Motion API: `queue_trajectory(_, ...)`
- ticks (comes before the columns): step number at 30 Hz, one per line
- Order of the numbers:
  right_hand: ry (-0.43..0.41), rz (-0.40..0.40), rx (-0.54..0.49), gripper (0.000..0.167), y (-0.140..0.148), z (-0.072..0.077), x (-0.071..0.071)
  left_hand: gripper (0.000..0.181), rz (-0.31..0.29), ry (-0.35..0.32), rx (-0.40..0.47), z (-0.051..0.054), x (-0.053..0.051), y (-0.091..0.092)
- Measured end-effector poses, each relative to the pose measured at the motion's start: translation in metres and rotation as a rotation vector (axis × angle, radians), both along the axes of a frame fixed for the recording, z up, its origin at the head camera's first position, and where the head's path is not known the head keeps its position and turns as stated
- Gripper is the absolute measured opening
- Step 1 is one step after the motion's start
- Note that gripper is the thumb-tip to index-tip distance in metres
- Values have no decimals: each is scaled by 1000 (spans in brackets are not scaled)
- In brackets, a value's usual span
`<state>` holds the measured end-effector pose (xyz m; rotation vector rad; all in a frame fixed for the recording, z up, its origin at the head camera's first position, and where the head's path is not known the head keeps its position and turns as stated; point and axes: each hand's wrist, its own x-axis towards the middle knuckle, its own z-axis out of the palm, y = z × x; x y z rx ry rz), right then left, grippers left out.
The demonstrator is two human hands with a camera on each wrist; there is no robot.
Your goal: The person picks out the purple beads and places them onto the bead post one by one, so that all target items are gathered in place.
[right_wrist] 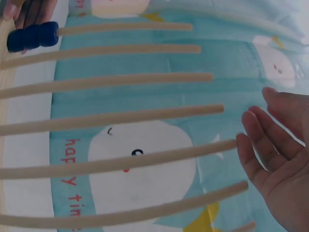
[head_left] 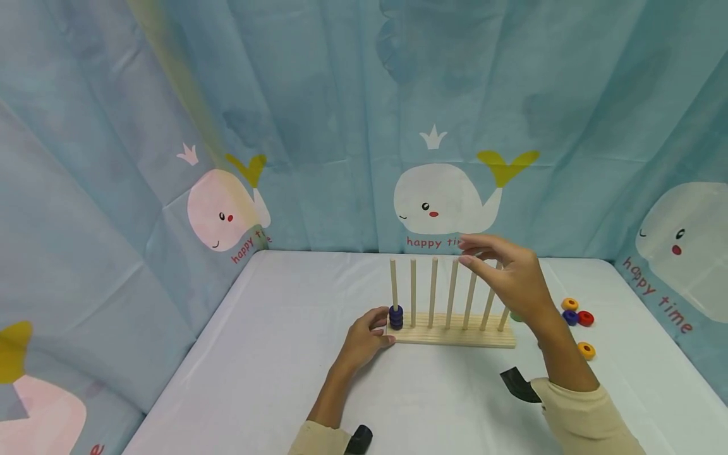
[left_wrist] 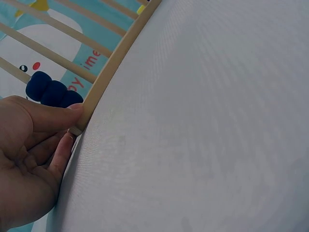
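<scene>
A wooden peg rack (head_left: 455, 340) stands upright on the table, with several thin pegs in a row. Three dark blue beads (head_left: 396, 318) are stacked at the bottom of its leftmost peg. My left hand (head_left: 362, 339) grips the left end of the rack's base; in the left wrist view the thumb (left_wrist: 58, 116) lies on the base edge beside the blue beads (left_wrist: 54, 92). Above the right-hand pegs hovers my right hand (head_left: 514, 278), its fingers loosely bent and holding nothing. The right wrist view shows that hand (right_wrist: 282, 159) close to the peg tips.
Loose beads lie on the white table (head_left: 256, 354) right of the rack: a yellow one (head_left: 570, 304), a blue one (head_left: 570, 317), a red one (head_left: 586, 318) and another yellow one (head_left: 586, 351). A green bead (head_left: 515, 316) is partly hidden by the right hand. A printed curtain (head_left: 324, 126) hangs behind.
</scene>
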<state>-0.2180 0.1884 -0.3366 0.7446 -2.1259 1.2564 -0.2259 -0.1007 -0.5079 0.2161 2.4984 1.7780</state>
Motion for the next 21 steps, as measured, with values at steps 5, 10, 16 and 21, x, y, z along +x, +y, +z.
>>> queue_trajectory(5,9,-51,8,40,17,-5,3,65,-1,-3,-8,0,0,0)
queue_trajectory(10,-3,-71,-29,39,33,-8,7,65,0,-9,-7,0,0,0)
queue_trajectory(16,9,-109,-28,38,47,-9,13,65,10,-14,0,0,-1,0)
queue_trajectory(21,-4,-133,-49,38,57,-12,18,65,8,-14,-2,-2,-2,0)
